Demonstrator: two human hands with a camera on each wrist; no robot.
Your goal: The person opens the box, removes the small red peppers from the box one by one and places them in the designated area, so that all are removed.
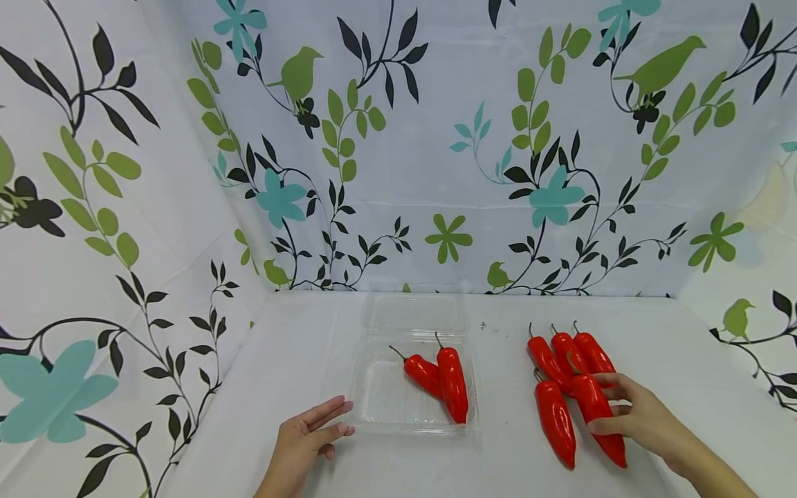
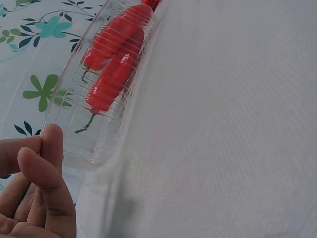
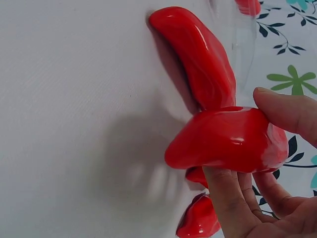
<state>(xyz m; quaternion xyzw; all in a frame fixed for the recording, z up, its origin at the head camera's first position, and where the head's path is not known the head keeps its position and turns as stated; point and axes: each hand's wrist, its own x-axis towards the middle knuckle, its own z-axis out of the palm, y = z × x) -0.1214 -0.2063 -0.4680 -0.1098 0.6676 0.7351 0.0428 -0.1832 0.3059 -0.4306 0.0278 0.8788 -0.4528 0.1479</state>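
Observation:
My right hand (image 1: pixel 641 415) grips a red chili pepper (image 1: pixel 594 408), thumb on one side and fingers on the other. In the right wrist view the held pepper (image 3: pixel 228 141) lies across the thumb and fingers, over another pepper (image 3: pixel 198 54). Several more peppers (image 1: pixel 556 422) lie beside and behind it on the white surface. My left hand (image 1: pixel 305 439) is by the near left side of a clear plastic container (image 1: pixel 380 408), its fingers extended and fingertips right at the rim. Inside the container are two red peppers (image 1: pixel 453 384), one overlapping the other, stems pointing away from me.
The container's clear lid (image 1: pixel 414 311) is folded back behind it. A white cloth (image 1: pixel 510 443) covers the work surface. A patterned curtain (image 1: pixel 398 173) with leaves, birds and flowers hangs at the back and along both sides.

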